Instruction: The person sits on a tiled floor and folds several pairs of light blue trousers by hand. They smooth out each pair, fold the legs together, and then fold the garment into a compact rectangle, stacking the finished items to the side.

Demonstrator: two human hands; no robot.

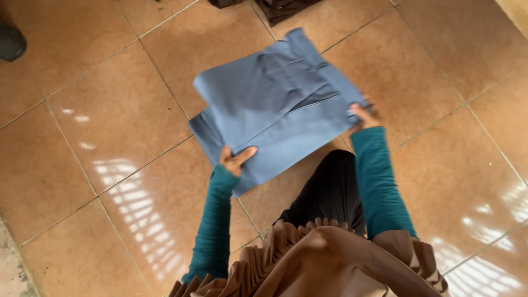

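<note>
Head view: you hold a folded blue garment (275,107) low over the orange tiled floor (110,126), just ahead of your black-clad knee (330,190). Your left hand (235,159) is closed on the garment's near-left edge, thumb on top, fingers tucked under. Your right hand (364,114) pinches the near-right corner; its fingers are partly hidden by cloth, but the grip looks shut. Both teal sleeves (379,181) reach forward from the knee. The garment's far-left flap sits offset from the layer below, and a seam runs diagonally across the middle. My read: to fold cleanly, keep both edges taut and level, line the near edge up with the far edge before you lay it down, and smooth the offset flap so the layers stack square. Watch the dark cloth (280,6) beyond the garment's far edge; keep the blue piece off it. A dark shoe (11,41) sits well left of the garment.
</note>
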